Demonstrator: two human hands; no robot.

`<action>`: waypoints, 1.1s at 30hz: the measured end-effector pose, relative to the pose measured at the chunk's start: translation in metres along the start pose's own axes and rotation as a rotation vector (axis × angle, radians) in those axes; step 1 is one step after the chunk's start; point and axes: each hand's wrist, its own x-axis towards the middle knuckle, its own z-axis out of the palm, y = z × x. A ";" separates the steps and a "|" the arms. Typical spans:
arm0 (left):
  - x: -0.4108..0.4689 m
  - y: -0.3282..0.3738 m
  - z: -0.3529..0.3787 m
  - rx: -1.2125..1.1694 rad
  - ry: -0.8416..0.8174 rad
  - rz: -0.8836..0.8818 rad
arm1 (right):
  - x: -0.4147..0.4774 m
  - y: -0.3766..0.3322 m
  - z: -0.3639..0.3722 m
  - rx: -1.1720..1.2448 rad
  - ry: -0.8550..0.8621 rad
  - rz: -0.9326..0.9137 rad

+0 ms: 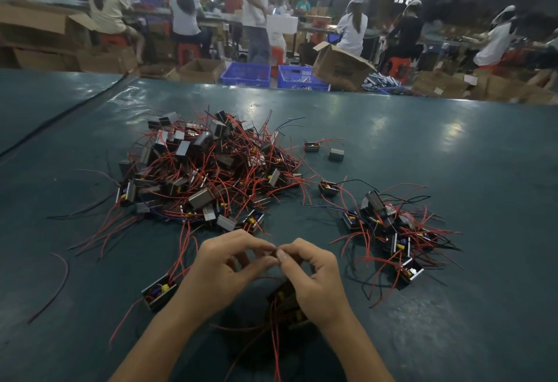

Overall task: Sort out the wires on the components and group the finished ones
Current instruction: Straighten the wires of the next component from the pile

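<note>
Our left hand (pixel 229 264) and right hand (pixel 314 279) are meeting fingertip to fingertip just above the table (pixel 453 146). Each is pinching the wire ends (pixel 275 252) between thumb and forefinger, with the other fingers curling loosely; the ends themselves are looking blurred. We are keeping a component (pixel 287 300) under the right palm, its red wires trailing toward us.

Another component (pixel 158 291) is lying just beside our left wrist. Beyond the hands, a big pile (pixel 205 170) of components is sitting in a tangle of red and black wires. A small pile (pixel 389 230) is sitting well apart to the right. Three strays (pixel 328 187) are lying between and behind the piles. A loose wire (pixel 57 285) is curving on the table to the far left.

Past the table edge, blue crates (pixel 245 74) and cardboard boxes (pixel 341 67) are standing on the floor, and people (pixel 353 28) are working at benches.
</note>
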 end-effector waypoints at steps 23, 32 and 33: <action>-0.002 0.003 -0.010 -0.077 -0.290 -0.354 | 0.002 0.022 -0.009 -0.199 0.066 0.371; -0.008 0.013 0.018 0.194 -0.162 -0.028 | 0.007 0.025 -0.012 -0.057 0.054 0.425; -0.008 0.013 0.021 0.212 -0.117 -0.023 | 0.007 0.025 -0.012 -0.044 0.068 0.422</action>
